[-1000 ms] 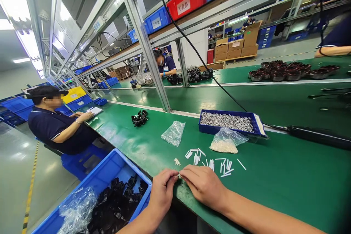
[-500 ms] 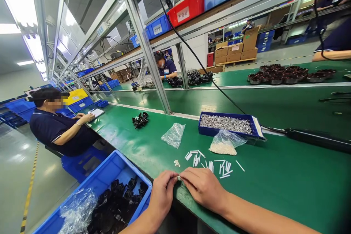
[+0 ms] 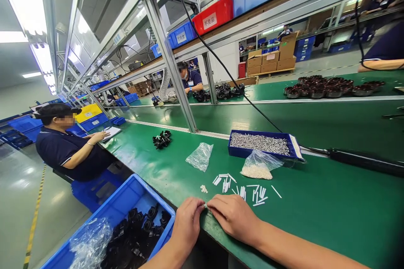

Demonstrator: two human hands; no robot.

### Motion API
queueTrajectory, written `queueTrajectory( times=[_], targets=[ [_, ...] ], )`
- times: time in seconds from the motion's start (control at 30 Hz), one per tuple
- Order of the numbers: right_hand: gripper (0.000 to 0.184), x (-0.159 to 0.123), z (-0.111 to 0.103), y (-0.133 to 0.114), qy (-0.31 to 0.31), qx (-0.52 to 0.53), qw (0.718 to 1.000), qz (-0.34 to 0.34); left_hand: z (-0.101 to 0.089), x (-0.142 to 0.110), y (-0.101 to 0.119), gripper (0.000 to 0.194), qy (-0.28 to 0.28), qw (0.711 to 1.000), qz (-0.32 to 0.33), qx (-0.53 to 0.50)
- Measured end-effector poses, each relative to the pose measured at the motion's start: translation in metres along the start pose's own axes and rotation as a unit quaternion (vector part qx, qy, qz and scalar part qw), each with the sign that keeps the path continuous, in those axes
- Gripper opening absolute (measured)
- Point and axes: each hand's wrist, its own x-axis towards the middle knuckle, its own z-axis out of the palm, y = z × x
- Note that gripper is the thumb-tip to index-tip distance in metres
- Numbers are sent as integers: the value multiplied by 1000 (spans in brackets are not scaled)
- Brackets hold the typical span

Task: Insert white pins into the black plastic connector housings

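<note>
At the near edge of the green bench, my left hand [image 3: 188,221] and my right hand [image 3: 234,217] meet fingertip to fingertip. Both are closed in a pinch on a small white piece [image 3: 205,206], mostly covered by the fingers, so its exact shape is hidden. Just beyond my left hand lies a little cluster of cream-coloured rings [image 3: 203,188]. Thin white sticks [image 3: 242,192] are scattered past my right hand, some side by side. Farther back, a clear bag [image 3: 257,171] holds many small cream-coloured pieces.
Behind the bag stands a blue tray [image 3: 232,150] full of metal pins. A crumpled clear bag [image 3: 200,156] and black parts [image 3: 162,139] lie farther left. A blue bin [image 3: 132,183] with black parts adjoins the bench at left. A co-worker [image 3: 69,143] sits beyond it.
My hands stay together at the bench edge with only a slight shift of the fingers. The view has tilted a little; the things on the bench lie as before.
</note>
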Motion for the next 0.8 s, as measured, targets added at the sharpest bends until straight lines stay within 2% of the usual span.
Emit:
queueTrajectory(
  times=[0.2,0.4,0.5,0.57,0.63,0.67,0.73,0.77,0.8],
  targets=[
    [17,1,-3,1,-24,70,995,73,2,-1,-1,18,1,1000,13,-16],
    [17,2,-6,0,-35,85,991,93,2,1,1,18,14,999,21,-21],
    [18,1,-5,3,-43,121,986,107,-5,2,10,19,-2,999,49,-21],
    [20,2,-3,6,-46,163,979,117,-19,7,13,24,-27,997,68,-31],
    [24,4,-2,10,-48,201,970,129,-44,13,9,34,-28,998,52,-30],
    [25,4,-2,12,-48,213,967,133,-60,15,3,34,-24,1000,17,-8],
    [25,4,0,15,-50,224,963,142,-97,17,-21,28,-27,993,-95,68],
    [25,3,1,17,-53,223,962,145,-117,14,-37,26,-57,975,-171,127],
    [25,2,2,19,-56,221,962,147,-136,9,-55,27,-80,960,-218,158]
  ],
)
